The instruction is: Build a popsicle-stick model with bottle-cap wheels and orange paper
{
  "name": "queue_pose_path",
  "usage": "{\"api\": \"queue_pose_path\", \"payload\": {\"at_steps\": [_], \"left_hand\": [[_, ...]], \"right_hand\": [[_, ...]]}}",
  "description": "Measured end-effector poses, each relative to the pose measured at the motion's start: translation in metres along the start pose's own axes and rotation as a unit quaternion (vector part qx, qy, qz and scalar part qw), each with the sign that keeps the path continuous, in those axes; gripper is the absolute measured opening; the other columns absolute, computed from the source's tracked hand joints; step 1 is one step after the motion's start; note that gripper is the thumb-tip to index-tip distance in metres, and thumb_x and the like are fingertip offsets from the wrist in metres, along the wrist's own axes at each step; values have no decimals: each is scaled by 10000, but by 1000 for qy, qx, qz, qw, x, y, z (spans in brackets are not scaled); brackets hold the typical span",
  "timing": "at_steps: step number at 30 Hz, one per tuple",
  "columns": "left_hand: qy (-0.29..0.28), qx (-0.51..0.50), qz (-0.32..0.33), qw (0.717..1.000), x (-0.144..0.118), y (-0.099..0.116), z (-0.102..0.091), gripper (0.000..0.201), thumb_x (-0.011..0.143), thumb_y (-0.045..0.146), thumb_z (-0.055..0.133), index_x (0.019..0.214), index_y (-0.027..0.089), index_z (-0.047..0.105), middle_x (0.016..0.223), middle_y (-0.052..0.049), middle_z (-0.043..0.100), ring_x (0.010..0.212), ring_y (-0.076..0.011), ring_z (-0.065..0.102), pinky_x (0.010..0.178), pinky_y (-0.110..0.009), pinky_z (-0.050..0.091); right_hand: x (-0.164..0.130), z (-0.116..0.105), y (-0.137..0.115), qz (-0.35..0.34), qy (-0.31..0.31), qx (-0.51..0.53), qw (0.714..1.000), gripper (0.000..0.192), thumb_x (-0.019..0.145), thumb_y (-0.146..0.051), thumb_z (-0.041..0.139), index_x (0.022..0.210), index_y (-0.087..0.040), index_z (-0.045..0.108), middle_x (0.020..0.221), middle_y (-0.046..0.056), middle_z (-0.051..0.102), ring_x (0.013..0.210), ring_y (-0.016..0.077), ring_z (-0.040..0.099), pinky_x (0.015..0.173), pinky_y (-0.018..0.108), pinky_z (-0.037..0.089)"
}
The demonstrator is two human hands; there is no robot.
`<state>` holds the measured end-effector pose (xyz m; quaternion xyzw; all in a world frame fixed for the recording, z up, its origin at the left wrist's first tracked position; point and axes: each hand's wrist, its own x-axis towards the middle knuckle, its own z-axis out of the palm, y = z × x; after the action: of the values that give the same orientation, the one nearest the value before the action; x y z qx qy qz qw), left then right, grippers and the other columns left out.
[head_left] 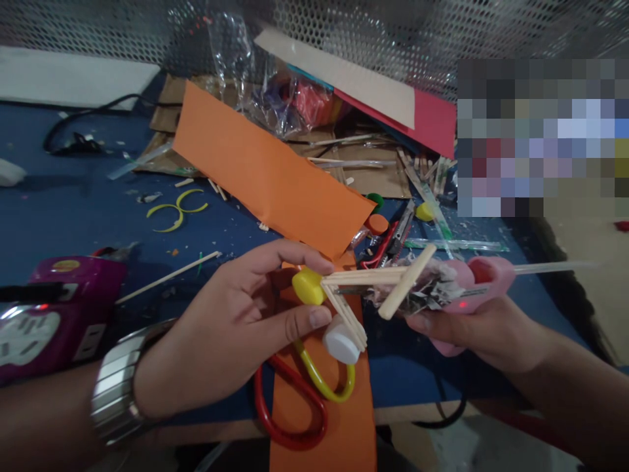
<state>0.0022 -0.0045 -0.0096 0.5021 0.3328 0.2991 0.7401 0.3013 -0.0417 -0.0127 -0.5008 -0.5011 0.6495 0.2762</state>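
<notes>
Stick frame (363,276): sits between both hands, above the counter (162,262), bent at a corner; carries a yellow cap (309,286) by the corner and a white cap (343,342) at the lower end.
Left hand (246,308): pinches the frame near the yellow cap, with a narrow grip of thumb and finger.
Right hand (484,331): wraps its grip around a pink glue gun (457,285); points it leftward, close to the sticks; cannot tell whether touching.
Underneath: shows an orange sheet (324,449) and red (289,440) and yellow loops (319,380).
Beyond: holds an orange strip (268,174) and a cutter knife (401,229).
</notes>
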Motion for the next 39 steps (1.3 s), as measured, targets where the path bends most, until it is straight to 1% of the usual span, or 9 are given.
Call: {"api": "queue_pose_path", "payload": {"at_steps": [6, 10, 12, 15, 17, 25, 30, 35, 39], "left_hand": [[4, 3, -7, 1000, -1, 2, 1, 257, 939, 248, 867, 1145, 258, 713, 1043, 8, 847, 926, -135, 844, 849, -144, 672], [4, 2, 4, 1000, 1, 0, 0, 263, 930, 227, 872, 1146, 263, 726, 1072, 14, 840, 961, -135, 839, 870, -144, 667], [6, 3, 8, 1000, 1, -1, -1, 274, 923, 217, 878, 1149, 269, 731, 1083, 20, 837, 974, -131, 835, 878, -136, 661], [13, 4, 3, 1000, 0, -1, 0, 279, 914, 225, 887, 1142, 272, 733, 1076, 27, 835, 965, -126, 835, 860, -125, 659], [16, 7, 3, 1000, 0, 1, 0, 277, 912, 232, 890, 1136, 273, 733, 1062, 33, 835, 950, -120, 834, 844, -118, 658], [20, 15, 8, 1000, 2, 4, 2, 253, 917, 230, 882, 1118, 243, 730, 1012, 16, 842, 922, -126, 838, 815, -116, 658], [18, 21, 10, 1000, 2, 4, 2, 232, 931, 218, 864, 1117, 254, 729, 1014, 31, 842, 905, -110, 836, 800, -102, 653], [22, 24, 14, 999, 1, 4, 3, 216, 940, 218, 855, 1113, 260, 731, 991, 40, 839, 896, -103, 834, 799, -99, 654], [22, 16, 14, 1000, 1, 5, 3, 216, 951, 214, 844, 1121, 272, 725, 1009, 47, 847, 920, -108, 841, 814, -100, 655]], "right_hand": [[-3, -3, 7, 6, -24, -16, 1000, 152, 883, -411, 852, 863, -283, 772, 511, -65, 493, 426, 106, 354, 337, 200, 202], [-2, -6, 12, -34, -23, -8, 999, 94, 849, -350, 885, 916, -331, 821, 520, -59, 509, 404, 118, 366, 297, 213, 226], [-2, -7, 12, -51, -27, -16, 998, 131, 863, -315, 876, 983, -358, 845, 528, -59, 527, 401, 126, 382, 312, 210, 313], [0, -6, 8, -77, -30, -29, 996, 185, 881, -293, 866, 1042, -383, 860, 525, -67, 532, 405, 136, 402, 454, 225, 514], [1, -4, 5, -88, -30, -32, 995, 170, 879, -296, 872, 1022, -390, 868, 508, -71, 524, 393, 137, 388, 506, 244, 554], [1, -4, 5, -80, -30, -29, 996, 192, 851, -298, 894, 1009, -406, 872, 485, -71, 544, 354, 134, 373, 393, 256, 466], [-3, -10, 12, -53, -3, -39, 998, 111, 812, -285, 912, 871, -357, 852, 477, -66, 519, 370, 128, 386, 315, 223, 371], [-6, -12, 17, 4, 8, -4, 1000, 179, 776, -305, 916, 933, -347, 841, 514, -76, 508, 401, 117, 377, 304, 195, 345], [-6, -10, 15, 15, 4, -3, 1000, 220, 796, -328, 913, 997, -364, 832, 522, -83, 489, 406, 109, 349, 308, 185, 331]]}}
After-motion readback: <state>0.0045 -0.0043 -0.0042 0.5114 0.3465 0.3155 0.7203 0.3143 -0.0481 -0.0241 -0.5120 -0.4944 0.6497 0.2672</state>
